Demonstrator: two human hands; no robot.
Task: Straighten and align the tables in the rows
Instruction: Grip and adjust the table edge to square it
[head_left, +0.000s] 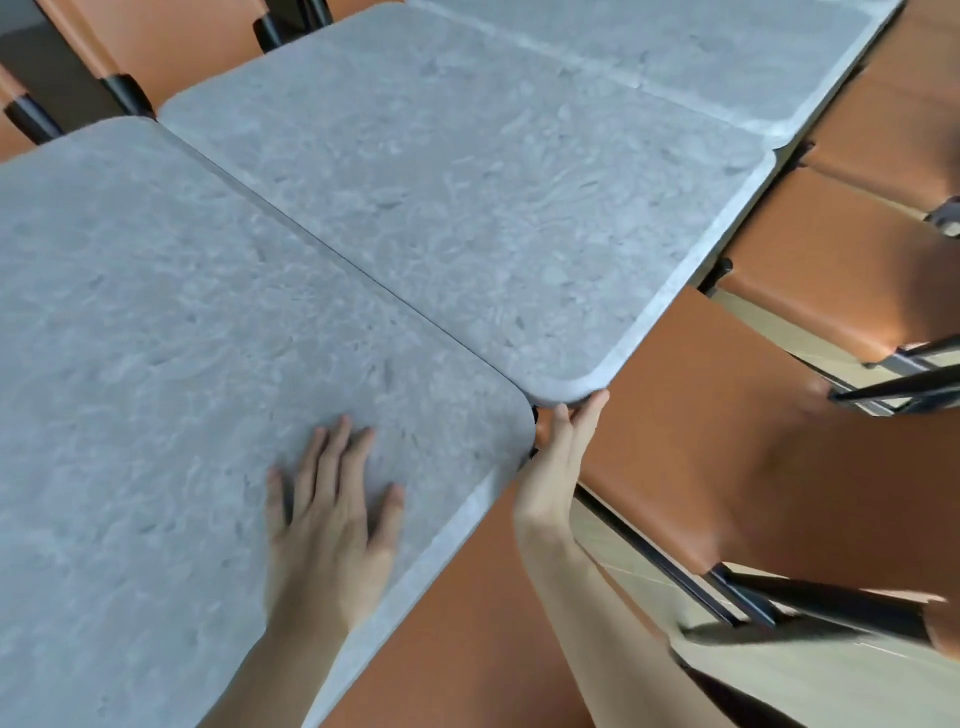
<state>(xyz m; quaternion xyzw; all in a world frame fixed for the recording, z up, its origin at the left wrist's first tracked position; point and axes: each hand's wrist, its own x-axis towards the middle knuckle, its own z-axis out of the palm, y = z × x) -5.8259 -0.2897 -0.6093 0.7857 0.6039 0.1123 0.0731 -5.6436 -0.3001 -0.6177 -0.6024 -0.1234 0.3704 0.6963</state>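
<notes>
With your left hand (332, 514) flat and released on the near tabletop (156, 364), nudge the middle tabletop's (467, 208) near corner, pinched by your right hand (558, 467), until both front edges line up.

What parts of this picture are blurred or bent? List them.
Head view: the orange chairs at the right edge smear with motion blur; the tables and both hands, left hand and right hand, stay fairly sharp; the wide lens bows the table edges; light is soft, without glare.
</notes>
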